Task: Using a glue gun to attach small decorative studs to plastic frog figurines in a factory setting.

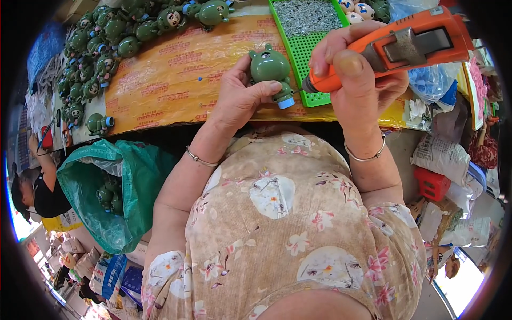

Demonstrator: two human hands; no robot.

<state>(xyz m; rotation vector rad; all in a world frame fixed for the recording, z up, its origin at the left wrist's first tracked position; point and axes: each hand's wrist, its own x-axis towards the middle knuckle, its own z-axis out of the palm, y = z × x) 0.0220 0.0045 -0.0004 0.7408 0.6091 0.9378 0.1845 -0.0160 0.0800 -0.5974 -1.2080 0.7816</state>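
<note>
My left hand (242,93) is closed around a green plastic toy figure (270,66) with a round, eared head and a light blue cap at its lower end. The thumb lies across the toy's neck. In my right hand (358,80) is an orange electric screwdriver (405,45), its dark tip pointing left at the toy's body. Whether the tip touches the toy or a screw, I cannot tell. Just behind them lies a green tray (309,69), with many small metal screws (309,18) in its far part and a perforated near part.
Many similar green toys (114,29) are heaped at the table's far left; a single one (100,124) lies near the front edge. A green sack (141,186) with toys inside hangs open left of me. Pale round parts (364,10) and plastic bags (426,80) lie right. Another person (40,186) is far left.
</note>
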